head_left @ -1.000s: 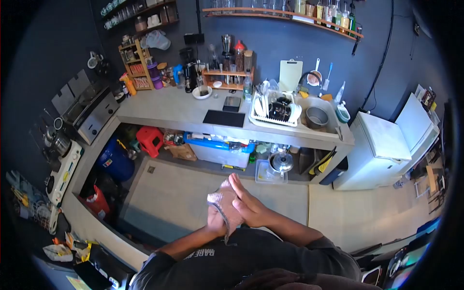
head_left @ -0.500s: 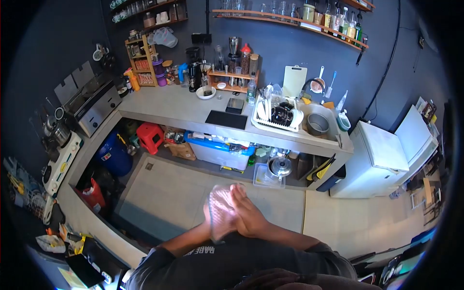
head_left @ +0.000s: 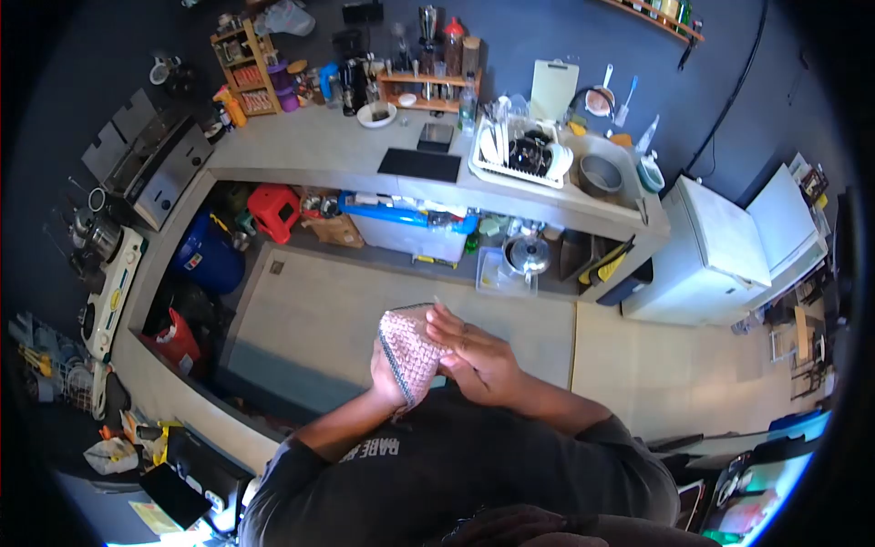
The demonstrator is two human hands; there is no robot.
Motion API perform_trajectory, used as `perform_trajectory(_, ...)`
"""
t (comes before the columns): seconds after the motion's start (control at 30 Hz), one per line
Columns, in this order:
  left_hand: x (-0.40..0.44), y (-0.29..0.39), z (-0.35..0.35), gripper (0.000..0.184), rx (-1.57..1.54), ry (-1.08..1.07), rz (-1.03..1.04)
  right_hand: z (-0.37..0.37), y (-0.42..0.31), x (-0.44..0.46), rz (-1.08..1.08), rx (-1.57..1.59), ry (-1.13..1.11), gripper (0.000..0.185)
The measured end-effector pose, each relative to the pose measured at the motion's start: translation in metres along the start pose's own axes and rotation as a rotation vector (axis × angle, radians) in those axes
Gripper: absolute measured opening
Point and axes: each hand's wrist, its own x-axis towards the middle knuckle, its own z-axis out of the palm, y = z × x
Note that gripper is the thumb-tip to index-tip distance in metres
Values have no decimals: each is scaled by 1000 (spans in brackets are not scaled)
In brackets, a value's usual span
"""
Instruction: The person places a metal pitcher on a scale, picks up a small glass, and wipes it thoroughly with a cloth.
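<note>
A pink, coarsely woven cloth point(head_left: 415, 351) with a dark edge is held up in front of my chest, over the floor. My left hand point(head_left: 388, 381) is behind and under it, closed on it from the left, with most of its fingers hidden by the fabric. From the right, my right hand point(head_left: 481, 363) grips the cloth's other side, its fingers bent and touching the weave. Both hands are close together and well short of the counter.
A grey counter point(head_left: 301, 157) wraps around the front and left. It bears a dish rack point(head_left: 519, 169), a small scale point(head_left: 436, 137) and a stove point(head_left: 114, 292). A sink with a grey pot point(head_left: 601, 173) and a white chest freezer point(head_left: 697, 260) are at right.
My hands have moved up slightly and drawn a little apart, so more of the cloth's pink weave shows. The view has tilted downward.
</note>
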Motion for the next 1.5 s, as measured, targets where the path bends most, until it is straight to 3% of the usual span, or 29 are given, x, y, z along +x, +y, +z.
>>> perform_trajectory(0.03,1,7,-5,45,-26,-18,74,-2,0,2,32,26,-23,36)
perform_trajectory(0.13,-4,-7,24,49,-178,-37,-51,0,-12,6,190,91,-78,28)
perform_trajectory(0.2,-10,-37,57,48,-833,-5,-338,3,-12,3,-72,-142,-192,31)
perform_trajectory(0.23,-11,-52,63,47,-988,-15,-382,4,-10,2,-210,-262,-248,34)
perform_trajectory(0.27,-10,-62,65,47,-1109,-18,-436,9,-8,-5,-194,-274,-326,51)
perform_trajectory(0.33,0,-83,59,46,-829,-148,-246,9,-8,-5,-108,-241,-211,57)
perform_trajectory(0.4,0,-41,31,45,-602,-71,30,9,-7,-1,-12,-133,-41,62)
perform_trajectory(0.47,-7,-17,17,46,-381,76,235,3,-6,-3,85,-28,-96,62)
perform_trajectory(0.5,-17,-49,44,47,-616,177,80,2,-4,-4,128,23,-124,61)
perform_trajectory(0.6,-1,-1,16,44,-659,511,241,19,-3,-14,187,41,15,58)
perform_trajectory(0.63,4,1,10,46,-555,462,278,21,-4,-14,181,57,62,56)
perform_trajectory(0.73,9,-3,4,53,-189,271,393,4,-9,-8,-146,-362,-82,59)
perform_trajectory(0.8,4,-11,11,56,10,144,493,-1,2,-16,-164,-259,-140,60)
perform_trajectory(0.83,2,-2,9,48,-131,133,430,-3,7,-17,-175,-209,-171,61)
perform_trajectory(0.9,0,15,7,34,-426,137,309,3,3,-24,126,261,-104,59)
perform_trajectory(0.93,3,18,1,30,-410,87,294,7,1,-28,282,501,-68,58)
perform_trajectory(1.03,6,20,17,18,-801,209,54,18,-1,-25,174,131,137,57)
perform_trajectory(1.13,13,23,17,31,-295,141,246,-1,2,-17,21,-135,-12,58)
perform_trajectory(1.17,13,18,23,35,-194,146,349,-8,5,-14,25,-40,-43,59)
perform_trajectory(1.23,9,11,30,45,-290,14,241,-17,13,-10,37,149,-111,63)
perform_trajectory(1.27,3,8,32,49,-484,-124,28,-14,16,-11,83,240,-84,62)
perform_trajectory(1.33,3,-1,29,59,-223,-149,118,-7,11,-11,45,21,-62,62)
perform_trajectory(1.37,8,-5,23,64,232,-28,420,-5,7,-11,23,-90,-46,62)
perform_trajectory(1.43,9,6,8,70,684,-145,334,2,0,-17,-6,-257,-135,63)
perform_trajectory(1.5,16,-2,27,71,-190,-136,131,2,6,-17,-29,-260,-158,65)
